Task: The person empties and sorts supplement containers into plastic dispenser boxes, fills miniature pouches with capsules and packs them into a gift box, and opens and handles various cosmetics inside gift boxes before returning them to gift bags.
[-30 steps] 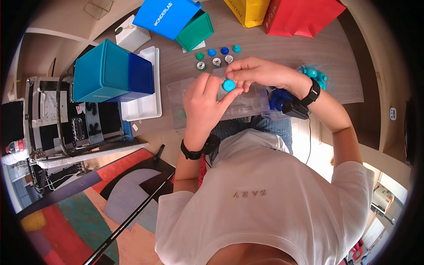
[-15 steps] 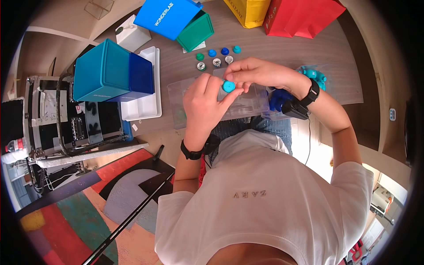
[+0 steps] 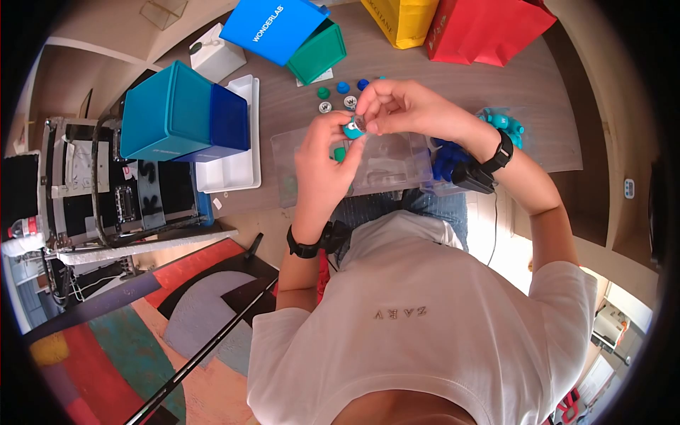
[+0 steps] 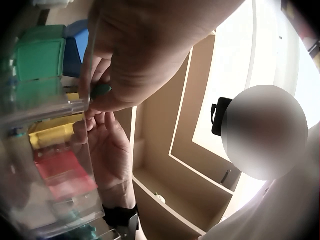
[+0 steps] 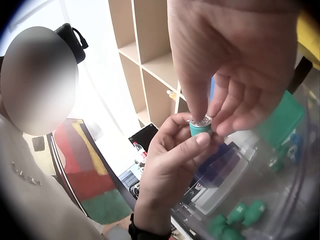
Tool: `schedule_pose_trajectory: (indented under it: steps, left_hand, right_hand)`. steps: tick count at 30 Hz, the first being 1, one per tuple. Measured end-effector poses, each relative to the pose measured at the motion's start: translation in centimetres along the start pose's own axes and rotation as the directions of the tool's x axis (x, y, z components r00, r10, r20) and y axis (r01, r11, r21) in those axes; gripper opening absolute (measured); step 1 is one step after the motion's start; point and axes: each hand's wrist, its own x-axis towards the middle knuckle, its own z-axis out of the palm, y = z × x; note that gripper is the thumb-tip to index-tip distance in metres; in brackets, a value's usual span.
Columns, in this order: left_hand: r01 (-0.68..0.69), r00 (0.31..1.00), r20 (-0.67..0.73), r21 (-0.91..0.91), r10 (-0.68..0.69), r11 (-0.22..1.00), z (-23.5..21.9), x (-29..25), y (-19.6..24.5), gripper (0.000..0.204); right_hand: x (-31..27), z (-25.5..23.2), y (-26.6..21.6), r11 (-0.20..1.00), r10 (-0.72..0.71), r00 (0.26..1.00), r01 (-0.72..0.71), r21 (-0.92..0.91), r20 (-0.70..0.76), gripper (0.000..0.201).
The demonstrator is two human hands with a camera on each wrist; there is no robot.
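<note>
My left hand [image 3: 322, 159] grips a small teal round container [image 3: 350, 133] between thumb and fingers, above a clear plastic tray [image 3: 386, 166]. Its whitish printed top [image 5: 201, 121] shows in the right wrist view. My right hand [image 3: 414, 106] pinches at that top from the other side, the thumb lying against it. Beyond the hands, small green and blue pieces [image 3: 342, 87] form a row. White discs marked W [image 3: 325, 108] lie just nearer, partly covered by the right hand. Green bottles [image 5: 254, 212] lie in the clear tray.
Teal bottles [image 3: 504, 122] and dark blue ones [image 3: 445, 159] sit in clear containers to the right. Large teal and blue boxes [image 3: 166, 113] stand in a white tray [image 3: 248, 170] at left. Yellow [image 3: 400, 21] and red bags [image 3: 485, 32] stand at the back.
The teal container has tipped and shifted slightly left and away, so its whitish top now faces partly into view. My right hand has moved up over the row of pieces.
</note>
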Motion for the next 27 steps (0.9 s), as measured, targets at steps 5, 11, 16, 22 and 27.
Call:
schedule_pose_trajectory:
  steps: [5, 11, 16, 22, 27]
  left_hand:
    - [0.082, 0.997, 0.017, -0.190, -0.080, 0.978, 0.1, -0.2, -0.1, 0.032]
    - [-0.054, 0.998, 0.007, -0.058, 0.054, 0.997, -0.2, 0.0, -0.3, 0.034]
    - [-0.068, 0.998, 0.006, -0.015, 0.068, 0.998, -0.2, -0.1, -0.1, 0.034]
    - [-0.151, 0.988, 0.002, 0.181, 0.153, 0.972, -0.3, 0.0, -0.4, 0.032]
    - [-0.219, 0.974, 0.013, 0.270, 0.224, 0.938, -0.2, 0.0, 0.2, 0.033]
  right_hand:
    - [-0.1, 0.5, -0.9, 0.997, 0.076, 0.997, -0.076, 0.010, -0.017, 0.021]
    - [0.1, 0.3, -0.1, 0.999, 0.016, 0.999, -0.017, 0.041, 0.040, 0.021]
    - [0.0, 0.4, 0.0, 0.999, -0.029, 0.999, 0.028, 0.023, 0.030, 0.021]
    - [-0.1, 0.8, -0.4, 0.999, -0.036, 0.999, 0.035, -0.037, -0.031, 0.017]
    - [-0.6, 1.4, -1.1, 0.972, -0.031, 0.999, 0.032, -0.233, 0.006, 0.023]
